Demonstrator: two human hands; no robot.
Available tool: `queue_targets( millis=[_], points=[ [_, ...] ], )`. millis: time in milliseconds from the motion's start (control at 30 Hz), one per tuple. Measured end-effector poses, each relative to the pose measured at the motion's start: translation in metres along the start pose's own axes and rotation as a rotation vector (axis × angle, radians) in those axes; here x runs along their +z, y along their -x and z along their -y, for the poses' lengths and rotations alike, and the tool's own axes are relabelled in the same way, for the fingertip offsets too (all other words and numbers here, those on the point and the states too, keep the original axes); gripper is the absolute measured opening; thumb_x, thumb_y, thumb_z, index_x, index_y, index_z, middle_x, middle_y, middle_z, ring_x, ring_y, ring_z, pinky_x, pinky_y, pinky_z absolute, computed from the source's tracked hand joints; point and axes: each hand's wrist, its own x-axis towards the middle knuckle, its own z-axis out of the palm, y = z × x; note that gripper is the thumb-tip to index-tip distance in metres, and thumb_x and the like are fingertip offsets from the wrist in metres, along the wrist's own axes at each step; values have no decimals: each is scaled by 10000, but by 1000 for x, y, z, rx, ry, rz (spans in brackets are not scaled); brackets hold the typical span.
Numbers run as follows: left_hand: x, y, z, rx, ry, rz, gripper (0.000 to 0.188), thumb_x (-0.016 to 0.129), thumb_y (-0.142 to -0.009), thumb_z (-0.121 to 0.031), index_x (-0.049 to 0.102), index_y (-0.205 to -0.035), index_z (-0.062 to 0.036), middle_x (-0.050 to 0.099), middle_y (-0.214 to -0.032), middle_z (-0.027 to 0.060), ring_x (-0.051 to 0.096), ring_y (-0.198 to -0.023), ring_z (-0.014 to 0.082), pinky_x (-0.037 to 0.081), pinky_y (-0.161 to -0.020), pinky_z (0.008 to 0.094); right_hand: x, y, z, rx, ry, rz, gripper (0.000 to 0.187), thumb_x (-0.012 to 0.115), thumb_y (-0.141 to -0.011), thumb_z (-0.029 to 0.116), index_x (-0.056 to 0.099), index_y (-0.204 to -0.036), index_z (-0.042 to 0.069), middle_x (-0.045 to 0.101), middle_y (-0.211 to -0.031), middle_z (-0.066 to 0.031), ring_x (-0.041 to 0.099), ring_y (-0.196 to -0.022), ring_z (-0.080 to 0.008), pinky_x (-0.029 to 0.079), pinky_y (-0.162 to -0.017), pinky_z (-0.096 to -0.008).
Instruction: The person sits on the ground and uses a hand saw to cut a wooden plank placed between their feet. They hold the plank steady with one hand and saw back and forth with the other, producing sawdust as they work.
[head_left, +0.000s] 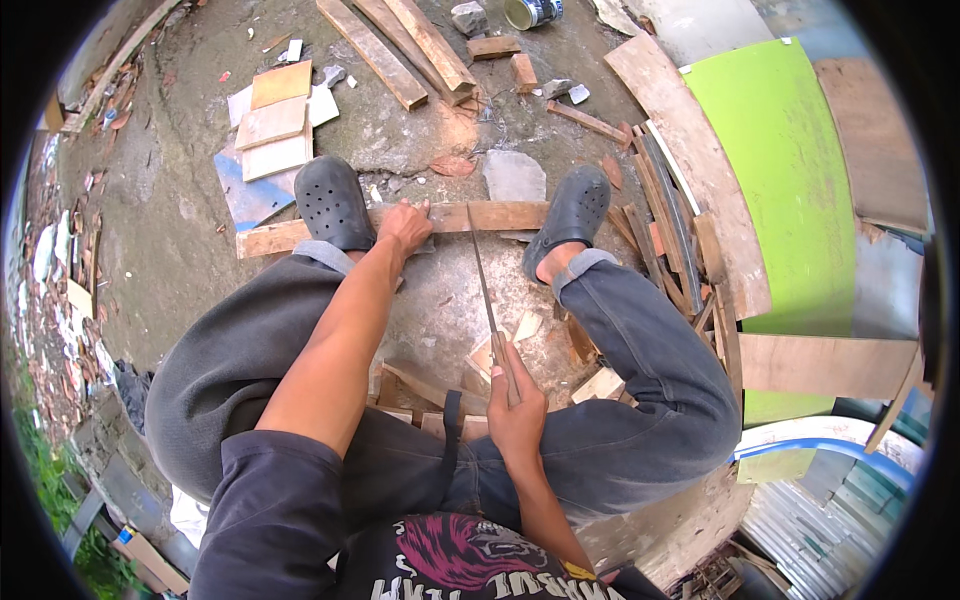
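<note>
A narrow wooden board [508,216] lies crosswise in front of me, with a dark clog on or against it on each side. My left hand [404,226] is closed over the board next to the left clog. In my right hand [517,400] is the wooden handle of a handsaw [484,275], fingers wrapped around it. The saw's thin blade points away from me, and its tip end meets the board right of my left hand. How deep the blade sits in the wood is too small to tell.
Flat wood offcuts [274,122] are stacked at the left. Long timber beams [385,50] lie at the far side near a can [532,12]. Wood strips [668,215] and a green panel [780,180] flank my right leg. More wood pieces [400,385] lie between my legs.
</note>
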Motion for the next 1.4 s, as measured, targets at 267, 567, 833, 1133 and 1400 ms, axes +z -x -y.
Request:
queue_targets(
  millis=[267, 567, 833, 1133, 1400],
  points=[
    [1, 3, 2, -30, 42, 15, 427, 443, -998, -121, 519, -1400, -3, 701, -1106, 251, 691, -1048, 345, 574, -835, 405, 33, -65, -13, -27, 136, -11, 440, 561, -958, 147, 548, -1355, -44, 643, -1173, -320, 652, -1070, -441, 517, -906, -400],
    [0, -4, -2, -7, 53, -1, 437, 447, -1001, -123, 495, -1420, -10, 632, -1180, 343, 708, -971, 387, 587, -800, 425, 37, -90, -8, 93, 44, -13, 405, 559, -971, 132, 565, -1315, -81, 653, -1182, -308, 651, -1143, -361, 487, -965, -365],
    [15, -7, 4, -59, 83, 8, 421, 394, -1017, -141, 524, -1408, -54, 642, -1162, 318, 700, -982, 379, 575, -797, 456, 26, -43, -26, -75, 59, -54, 419, 549, -956, 133, 557, -1349, -13, 659, -1022, -330, 668, -967, -438, 534, -784, -455],
    [12, -9, 6, -39, 63, -3, 434, 401, -1015, -120, 487, -1431, -31, 596, -1228, 361, 695, -995, 393, 577, -799, 449, 0, -1, -6, -8, 31, 29, 434, 529, -990, 141, 521, -1391, -23, 628, -1235, -295, 662, -1117, -367, 509, -929, -383],
    [41, -10, 15, -88, 108, -10, 491, 465, -977, -104, 443, -1462, -34, 634, -1154, 313, 714, -916, 381, 590, -734, 425, 66, -88, -35, 41, -57, -18, 436, 552, -969, 153, 536, -1360, -39, 620, -1230, -303, 603, -1152, -434, 499, -935, -417]
  ],
)
